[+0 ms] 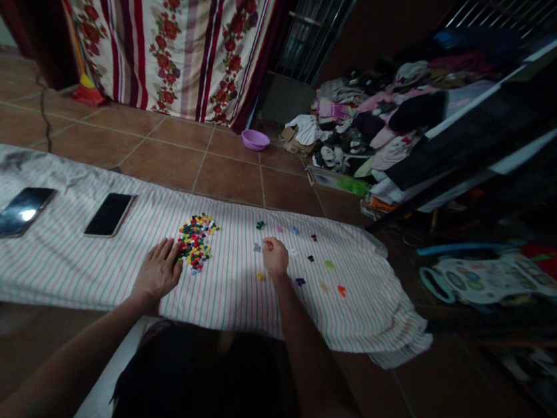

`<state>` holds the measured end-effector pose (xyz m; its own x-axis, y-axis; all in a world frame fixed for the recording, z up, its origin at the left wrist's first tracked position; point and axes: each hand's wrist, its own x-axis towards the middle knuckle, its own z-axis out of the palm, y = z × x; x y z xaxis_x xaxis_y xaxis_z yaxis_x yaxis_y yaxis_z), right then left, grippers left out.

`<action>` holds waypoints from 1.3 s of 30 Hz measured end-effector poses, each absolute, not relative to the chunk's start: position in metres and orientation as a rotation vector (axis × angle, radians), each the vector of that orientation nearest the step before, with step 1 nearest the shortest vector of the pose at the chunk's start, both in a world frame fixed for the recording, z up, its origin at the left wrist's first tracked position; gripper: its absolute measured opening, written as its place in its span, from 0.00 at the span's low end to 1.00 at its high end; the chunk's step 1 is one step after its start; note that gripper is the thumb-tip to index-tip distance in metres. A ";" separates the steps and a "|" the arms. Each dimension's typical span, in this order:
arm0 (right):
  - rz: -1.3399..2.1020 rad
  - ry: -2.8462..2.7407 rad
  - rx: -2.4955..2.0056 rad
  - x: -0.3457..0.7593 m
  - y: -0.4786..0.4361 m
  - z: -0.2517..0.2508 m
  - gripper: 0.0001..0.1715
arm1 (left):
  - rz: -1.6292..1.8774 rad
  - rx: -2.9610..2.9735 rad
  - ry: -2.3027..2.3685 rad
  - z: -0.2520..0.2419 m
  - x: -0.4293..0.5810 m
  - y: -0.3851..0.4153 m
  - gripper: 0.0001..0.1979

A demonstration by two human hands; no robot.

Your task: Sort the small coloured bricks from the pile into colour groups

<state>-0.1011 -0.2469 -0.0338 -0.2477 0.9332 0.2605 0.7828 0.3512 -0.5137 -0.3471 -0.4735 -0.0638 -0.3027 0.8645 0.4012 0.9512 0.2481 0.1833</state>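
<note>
My left hand [158, 269] lies with fingers stretched out at the left edge of a heap of small multicoloured pieces [197, 243]. Over the striped cloth [228, 297], my right hand [276, 257] has its fingers curled into a pinch; whether a piece is between them I cannot make out. Close to its fingertips is a little grey cluster [256, 247]. Small single-colour groups are spread around it: dark green [260, 225], yellow [260, 275], dark blue [300, 282], lime green [329, 264] and orange [341, 291], among several others.
Two phones, one dark and glossy [19, 213] and one with a light edge [109, 214], lie on the cloth at the left. Beyond are a purple basin [255, 140] on the tiled floor, a floral curtain [192, 38] and a pile of clothes [370, 112].
</note>
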 end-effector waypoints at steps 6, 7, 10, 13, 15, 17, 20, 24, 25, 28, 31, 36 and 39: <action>0.416 -2.196 -1.483 -0.108 -0.242 -0.041 0.16 | -0.565 -1.695 -2.282 -0.066 -0.348 -0.473 0.26; 0.425 -2.201 -1.492 -0.108 -0.242 -0.042 0.16 | -0.559 -1.694 -2.281 -0.066 -0.348 -0.473 0.26; 0.463 -2.221 -1.499 -0.109 -0.242 -0.045 0.17 | -0.543 -1.694 -2.284 -0.065 -0.347 -0.473 0.26; 0.496 -2.251 -1.489 -0.110 -0.243 -0.045 0.19 | -0.541 -1.704 -2.291 -0.063 -0.347 -0.473 0.26; 0.498 -2.262 -1.500 -0.110 -0.243 -0.044 0.20 | -0.540 -1.711 -2.294 -0.063 -0.347 -0.473 0.26; 0.493 -2.259 -1.515 -0.111 -0.243 -0.043 0.20 | -0.533 -1.707 -2.293 -0.063 -0.347 -0.473 0.26; 0.483 -2.258 -1.517 -0.111 -0.244 -0.042 0.20 | -0.527 -1.698 -2.281 -0.064 -0.347 -0.473 0.26; 0.479 -2.234 -1.548 -0.112 -0.245 -0.043 0.19 | -0.539 -1.689 -2.271 -0.065 -0.347 -0.473 0.25; 0.480 -2.227 -1.552 -0.112 -0.245 -0.043 0.19 | -0.538 -1.687 -2.270 -0.066 -0.347 -0.473 0.25; 0.484 -2.217 -1.527 -0.112 -0.245 -0.044 0.19 | -0.529 -1.687 -2.265 -0.066 -0.347 -0.473 0.26; 0.506 -2.185 -1.488 -0.111 -0.246 -0.045 0.21 | -0.515 -1.683 -2.262 -0.066 -0.347 -0.473 0.26; 0.530 -2.136 -1.485 -0.108 -0.245 -0.048 0.21 | -0.522 -1.689 -2.263 -0.063 -0.347 -0.473 0.26; 0.506 -2.133 -1.446 -0.105 -0.245 -0.049 0.21 | -0.538 -1.694 -2.266 -0.063 -0.347 -0.473 0.26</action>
<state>-0.1050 -0.2453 -0.0492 -0.3031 0.9313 0.2020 0.7412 0.3637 -0.5642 -0.3468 -0.4733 -0.0634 -0.2859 0.8615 0.4195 0.9582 0.2514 0.1368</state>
